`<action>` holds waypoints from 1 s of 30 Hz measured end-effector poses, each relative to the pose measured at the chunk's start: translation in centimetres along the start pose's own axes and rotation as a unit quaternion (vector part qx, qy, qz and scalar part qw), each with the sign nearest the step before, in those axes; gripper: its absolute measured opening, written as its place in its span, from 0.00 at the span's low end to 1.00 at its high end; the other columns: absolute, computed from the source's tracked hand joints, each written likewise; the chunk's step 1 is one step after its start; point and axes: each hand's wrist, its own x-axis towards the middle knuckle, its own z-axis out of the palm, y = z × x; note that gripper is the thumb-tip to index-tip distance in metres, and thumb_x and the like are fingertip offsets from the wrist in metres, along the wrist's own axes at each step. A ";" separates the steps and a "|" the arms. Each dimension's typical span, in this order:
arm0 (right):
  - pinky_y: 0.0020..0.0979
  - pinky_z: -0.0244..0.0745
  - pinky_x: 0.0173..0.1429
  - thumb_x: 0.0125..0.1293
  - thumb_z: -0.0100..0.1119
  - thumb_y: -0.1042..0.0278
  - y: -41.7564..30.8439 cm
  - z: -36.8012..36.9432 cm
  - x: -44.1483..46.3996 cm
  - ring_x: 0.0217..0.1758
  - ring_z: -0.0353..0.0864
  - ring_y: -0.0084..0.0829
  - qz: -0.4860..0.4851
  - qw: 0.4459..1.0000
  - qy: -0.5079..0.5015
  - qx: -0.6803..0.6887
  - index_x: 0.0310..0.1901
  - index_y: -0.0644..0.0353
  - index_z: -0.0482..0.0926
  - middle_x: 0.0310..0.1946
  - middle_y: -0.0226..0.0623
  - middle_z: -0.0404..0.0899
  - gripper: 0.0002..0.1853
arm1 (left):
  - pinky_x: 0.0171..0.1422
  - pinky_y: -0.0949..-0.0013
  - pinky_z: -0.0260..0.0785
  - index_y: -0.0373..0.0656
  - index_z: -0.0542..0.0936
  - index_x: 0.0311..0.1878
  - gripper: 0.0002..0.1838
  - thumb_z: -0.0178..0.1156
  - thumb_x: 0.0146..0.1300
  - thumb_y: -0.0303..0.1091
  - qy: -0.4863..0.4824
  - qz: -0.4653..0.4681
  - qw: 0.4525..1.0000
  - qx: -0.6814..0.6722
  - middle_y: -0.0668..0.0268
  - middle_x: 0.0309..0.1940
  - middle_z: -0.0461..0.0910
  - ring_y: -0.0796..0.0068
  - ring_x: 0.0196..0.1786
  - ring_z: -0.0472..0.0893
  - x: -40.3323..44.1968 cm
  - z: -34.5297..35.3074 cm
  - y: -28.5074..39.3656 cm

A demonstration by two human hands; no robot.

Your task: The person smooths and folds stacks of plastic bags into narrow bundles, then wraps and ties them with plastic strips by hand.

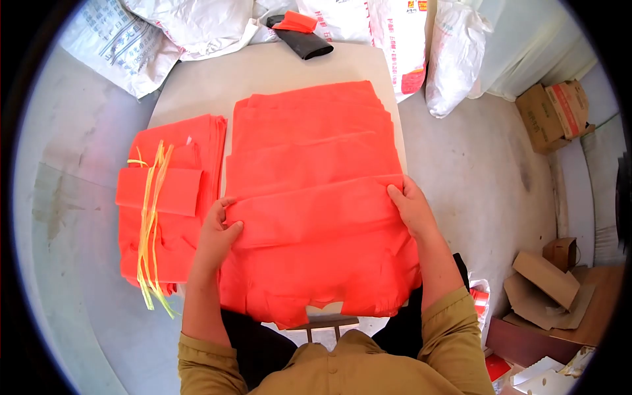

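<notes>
With my left hand and right hand, I pinch opposite ends of a fold in the red cloth, spread between them on the table. Leftward, yellow strips cross another red stack; white sacks stand beyond.

On the table, a larger fabric pile lies right of a smaller pile.

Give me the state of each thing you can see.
Red fabric: layered, folded across
Left hand: holding fabric's left edge
Right hand: holding fabric's right edge
Second red pile: stacked, lying flat
Yellow strips: draped over that pile
Table: partly covered
Lower-right cardboard box: flaps open
White sacks: bulging, contents hidden
</notes>
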 end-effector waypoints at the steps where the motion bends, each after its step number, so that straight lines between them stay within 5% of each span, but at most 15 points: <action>1: 0.32 0.74 0.70 0.79 0.56 0.71 -0.2 0.1 0.0 0.63 0.80 0.29 -0.014 1.000 0.002 -0.022 0.69 0.67 0.74 0.62 0.37 0.82 0.21 | 0.60 0.72 0.74 0.38 0.71 0.71 0.26 0.59 0.70 0.19 0.015 0.008 1.000 -0.005 0.60 0.61 0.79 0.77 0.57 0.81 0.2 0.2 -0.6; 6: 0.35 0.71 0.73 0.78 0.55 0.70 1.9 0.5 0.7 0.69 0.78 0.34 -0.091 0.989 0.073 -0.094 0.74 0.65 0.71 0.67 0.41 0.80 0.25 | 0.62 0.71 0.73 0.40 0.73 0.70 0.24 0.58 0.72 0.21 0.104 0.037 0.993 0.042 0.61 0.59 0.79 0.77 0.60 0.78 1.3 0.5 -4.2; 12: 0.35 0.67 0.77 0.78 0.54 0.71 -0.6 -1.1 -0.4 0.75 0.74 0.35 -0.019 0.982 -0.056 -0.180 0.76 0.61 0.71 0.72 0.41 0.76 0.26 | 0.66 0.71 0.71 0.38 0.75 0.69 0.21 0.58 0.74 0.21 0.125 0.017 0.992 -0.008 0.62 0.60 0.79 0.76 0.61 0.77 1.3 0.9 -4.6; 15: 0.34 0.66 0.78 0.78 0.53 0.72 -0.6 -0.6 -0.8 0.75 0.74 0.36 -0.031 0.985 -0.039 -0.166 0.74 0.60 0.74 0.71 0.40 0.77 0.25 | 0.67 0.71 0.71 0.38 0.76 0.69 0.21 0.58 0.75 0.22 0.128 0.022 0.992 0.001 0.62 0.60 0.79 0.76 0.61 0.77 1.4 0.7 -5.1; 18: 0.34 0.68 0.76 0.78 0.53 0.72 -0.3 0.0 -0.6 0.72 0.76 0.37 -0.120 0.976 -0.029 -0.179 0.73 0.60 0.74 0.70 0.42 0.78 0.24 | 0.67 0.71 0.71 0.37 0.76 0.69 0.21 0.59 0.74 0.22 0.135 0.027 0.990 -0.003 0.61 0.61 0.79 0.76 0.61 0.77 1.3 1.0 -4.8; 30: 0.36 0.73 0.68 0.78 0.55 0.69 -0.6 -0.1 -0.9 0.61 0.80 0.40 -0.058 0.961 -0.028 -0.267 0.73 0.55 0.76 0.60 0.45 0.82 0.24 | 0.76 0.67 0.68 0.35 0.73 0.73 0.26 0.60 0.73 0.24 0.088 0.048 0.991 0.091 0.58 0.68 0.78 0.68 0.71 0.76 0.2 1.1 -3.4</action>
